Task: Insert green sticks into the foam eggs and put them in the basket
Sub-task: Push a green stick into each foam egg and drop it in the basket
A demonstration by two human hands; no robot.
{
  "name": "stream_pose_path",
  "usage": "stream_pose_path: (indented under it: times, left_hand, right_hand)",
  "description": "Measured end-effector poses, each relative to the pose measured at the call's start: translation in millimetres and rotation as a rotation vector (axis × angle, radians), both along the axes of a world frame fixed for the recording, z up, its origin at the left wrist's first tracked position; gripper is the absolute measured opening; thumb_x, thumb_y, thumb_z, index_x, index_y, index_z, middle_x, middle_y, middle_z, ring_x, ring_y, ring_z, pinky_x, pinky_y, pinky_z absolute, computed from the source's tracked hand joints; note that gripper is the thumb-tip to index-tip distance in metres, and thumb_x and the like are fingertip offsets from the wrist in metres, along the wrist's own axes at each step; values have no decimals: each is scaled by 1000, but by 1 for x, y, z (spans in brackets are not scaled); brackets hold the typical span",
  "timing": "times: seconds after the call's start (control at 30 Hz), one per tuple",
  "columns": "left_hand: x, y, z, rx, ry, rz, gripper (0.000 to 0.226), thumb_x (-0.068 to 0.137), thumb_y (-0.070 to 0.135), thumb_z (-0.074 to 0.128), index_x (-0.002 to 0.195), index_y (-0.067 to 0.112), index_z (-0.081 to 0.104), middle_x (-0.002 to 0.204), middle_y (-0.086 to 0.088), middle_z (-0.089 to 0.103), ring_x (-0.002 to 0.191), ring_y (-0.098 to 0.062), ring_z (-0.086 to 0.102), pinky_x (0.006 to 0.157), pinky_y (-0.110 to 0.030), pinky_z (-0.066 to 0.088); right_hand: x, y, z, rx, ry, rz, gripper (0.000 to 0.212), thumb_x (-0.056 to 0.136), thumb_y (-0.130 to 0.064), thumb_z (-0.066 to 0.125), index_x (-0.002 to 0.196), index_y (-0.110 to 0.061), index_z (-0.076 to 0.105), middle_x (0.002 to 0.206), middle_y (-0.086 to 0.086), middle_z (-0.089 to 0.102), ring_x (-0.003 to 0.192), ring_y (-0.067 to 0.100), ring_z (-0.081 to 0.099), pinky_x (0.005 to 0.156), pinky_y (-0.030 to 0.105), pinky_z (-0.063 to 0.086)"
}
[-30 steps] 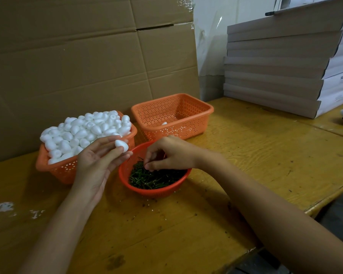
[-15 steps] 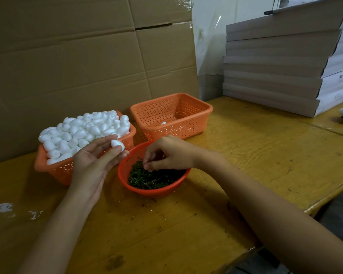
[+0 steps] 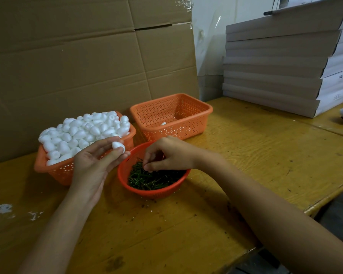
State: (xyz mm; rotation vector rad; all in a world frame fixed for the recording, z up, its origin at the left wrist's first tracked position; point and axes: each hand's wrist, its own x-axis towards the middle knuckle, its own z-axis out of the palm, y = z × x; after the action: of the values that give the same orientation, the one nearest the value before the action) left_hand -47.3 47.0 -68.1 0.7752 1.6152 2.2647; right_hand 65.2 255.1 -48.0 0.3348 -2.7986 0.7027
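Nearest the camera, two bare forearms are reaching in over the yellow wooden worktop [image 3: 246, 155], which is showing white scuffs [image 3: 0, 208] at its left edge. The left hand [image 3: 93, 165] is hovering palm-up, its fingers [image 3: 111, 157] lightly curled and pinching one white foam egg [image 3: 118, 145] between the thumb and the fingertips. The egg is sitting up in the air, just above the gap between the two nearer baskets.

The right hand [image 3: 170, 155] is arching over the round red basket [image 3: 156, 192], knuckles up. Its thumb and fingers [image 3: 149, 167] are pressing together and pinching down into the green sticks [image 3: 152, 179] – how many are caught between them is too small to tell. The sticks are lying in a loose dark heap across the bottom of this basket, which is standing on the worktop between the two arms.

Just left of it, and touching or nearly touching it, the full orange basket [image 3: 57, 171] is brimming with a mound of foam eggs [image 3: 83, 131] rising above its rim. Behind the red basket, the far orange basket [image 3: 174, 131] is standing square on the worktop, holding a single egg [image 3: 163, 123] that is peeking over its front wall.

Farther back, a large cardboard sheet [image 3: 67, 66] is standing upright behind both orange baskets – and at the far right a stack of flat boxes [image 3: 275, 76] is resting on the worktop.
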Motion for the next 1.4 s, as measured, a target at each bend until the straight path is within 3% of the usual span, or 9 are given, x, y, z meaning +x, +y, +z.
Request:
stream_pose_path:
  times: [0.77,1.1,1.4]
  left_hand:
    - [-2,2,-3,-7,18,-23,25,77,7,83,101,15,84,112,-18,78,94,-33,80,79,-27,64]
    - [-5,0,-5,-17,36,-45,30,92,-1,73,110,19,84,120,-14,79,96,-32,81,78,-27,65]
    - [-5,1,-7,-49,81,-25,39,74,15,86,113,19,82,123,-11,78,97,-31,80,79,-26,64]
  right_hand:
    - [-1,-1,-1,12,-6,8,11,97,-25,74,105,-19,79,95,-10,79,94,4,71,92,40,54]
    - [-1,0,-1,18,-9,8,11,97,-26,74,104,-20,79,94,-11,78,93,4,71,92,38,54]
    - [0,1,0,8,-10,5,12,96,-26,75,105,-18,79,95,-8,79,96,5,71,94,39,53]
